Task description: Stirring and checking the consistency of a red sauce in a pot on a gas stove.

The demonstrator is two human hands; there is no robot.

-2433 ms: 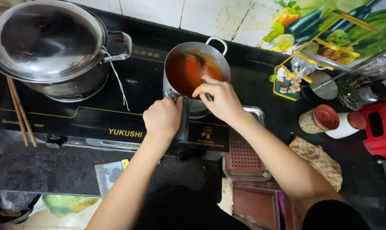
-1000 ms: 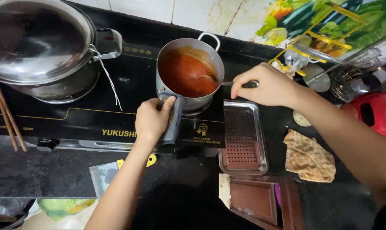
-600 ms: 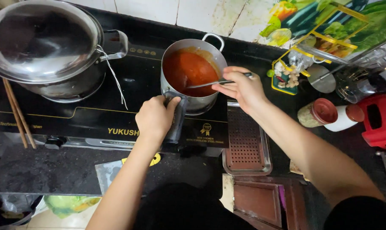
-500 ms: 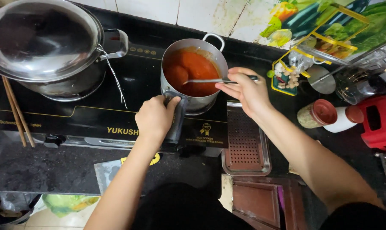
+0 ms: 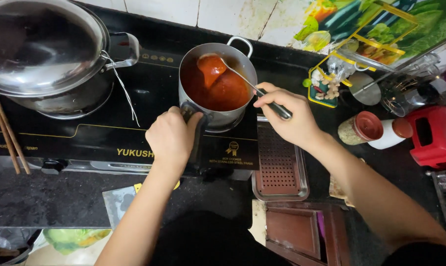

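Nearest, a perforated steel tray (image 5: 280,165) lies on the dark speckled counter (image 5: 46,199), right of the glossy black cooktop (image 5: 85,133). The left hand (image 5: 171,138) has its fingers wrapped round the saucepan (image 5: 218,79) handle. The right hand (image 5: 289,116) pinches a ladle (image 5: 218,66) lifted over red sauce. Far left sits a lidded steel pot (image 5: 46,54), well apart.

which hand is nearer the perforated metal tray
Right. The right hand hovers just above the perforated metal tray, holding the ladle. The left hand grips the saucepan handle, further left.
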